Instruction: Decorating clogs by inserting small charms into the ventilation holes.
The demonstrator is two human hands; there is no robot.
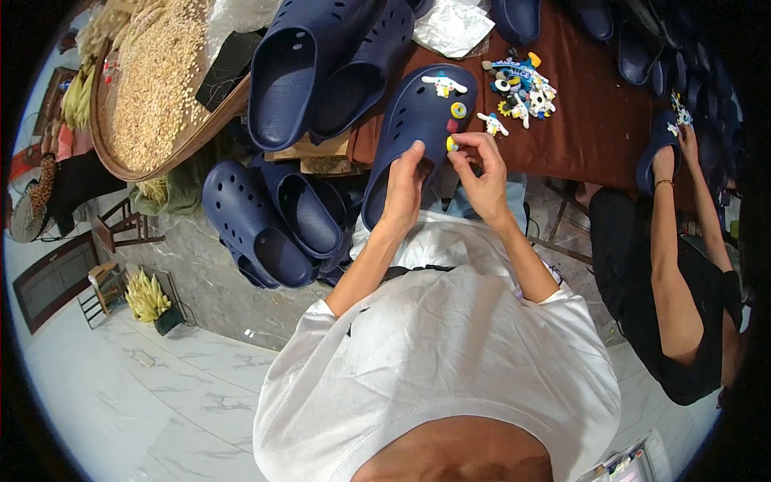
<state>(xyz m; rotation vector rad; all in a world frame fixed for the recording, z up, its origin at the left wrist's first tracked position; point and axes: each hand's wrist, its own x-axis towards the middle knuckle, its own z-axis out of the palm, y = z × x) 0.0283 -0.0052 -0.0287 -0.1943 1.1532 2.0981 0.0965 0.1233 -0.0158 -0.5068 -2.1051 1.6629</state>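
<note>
A navy blue clog with round holes lies at the table's near edge, its toe pointing away from me. My left hand grips its near left part, thumb on top. Decorations sit on its upper: a white long-eared charm, a round yellow charm and a small red one. At the clog's right side, my right hand pinches a small yellow charm between thumb and finger. I cannot tell whether this charm is in a hole. A pile of mixed charms lies to the right.
More navy clogs stand at the upper left, others below them. A round tray of grain is at far left. A white plastic bag lies beyond the clog. At right, another person's hands hold a clog on the brown-covered table.
</note>
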